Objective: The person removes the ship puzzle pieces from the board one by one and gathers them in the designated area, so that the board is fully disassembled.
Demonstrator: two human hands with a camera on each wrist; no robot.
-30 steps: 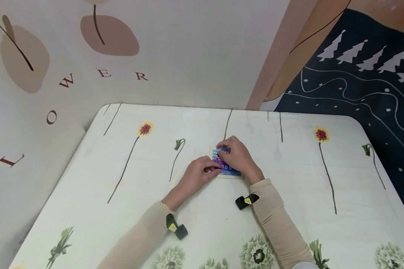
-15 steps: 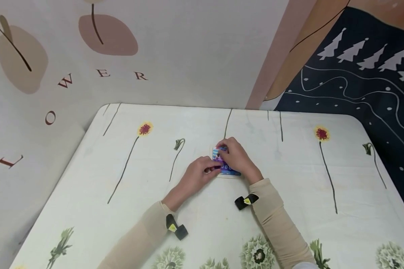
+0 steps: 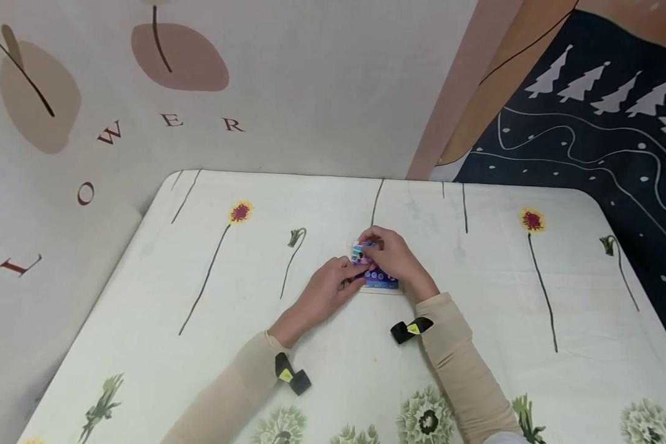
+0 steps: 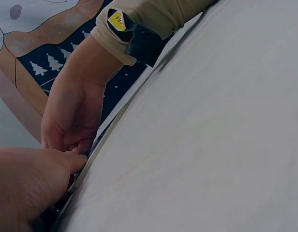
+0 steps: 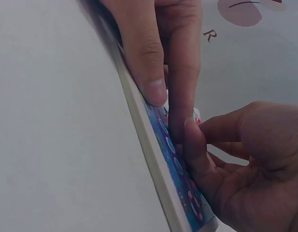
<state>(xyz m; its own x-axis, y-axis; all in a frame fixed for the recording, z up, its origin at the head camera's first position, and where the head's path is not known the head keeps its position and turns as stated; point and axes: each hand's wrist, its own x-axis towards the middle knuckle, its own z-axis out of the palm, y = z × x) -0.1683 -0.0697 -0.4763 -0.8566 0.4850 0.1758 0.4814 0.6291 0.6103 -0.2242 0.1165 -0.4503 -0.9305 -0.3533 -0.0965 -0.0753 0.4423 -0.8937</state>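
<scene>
- Lying on the white flowered tablecloth [image 3: 338, 351], a small blue-and-purple picture board [image 3: 383, 282] is occupying the far middle of the table and showing a pale rim along its near side.
- The left hand [image 3: 327, 287] is coming in over the board's left side; its fingers are staying uncurled where I can see them. The thumb [image 5: 156, 92] is resting at the near edge, and the index finger [image 5: 182, 92] is pressing on the printed face.
- The right hand [image 3: 396, 256] is arching over the far right part of the board. Its thumb and index finger are meeting tip to tip, just beside the left index fingertip. A red-and-white patch is showing behind them; I cannot tell whether they are gripping a piece.
- Both forearms are wearing beige sleeves [image 3: 457, 357], each carrying a black wrist unit [image 3: 407, 330] with a yellow label.
- Beyond the table, a pale lettered wall covering [image 3: 311, 92] is hanging at far left, and a dark tree-patterned panel [image 3: 588, 139] is hanging at far right.
</scene>
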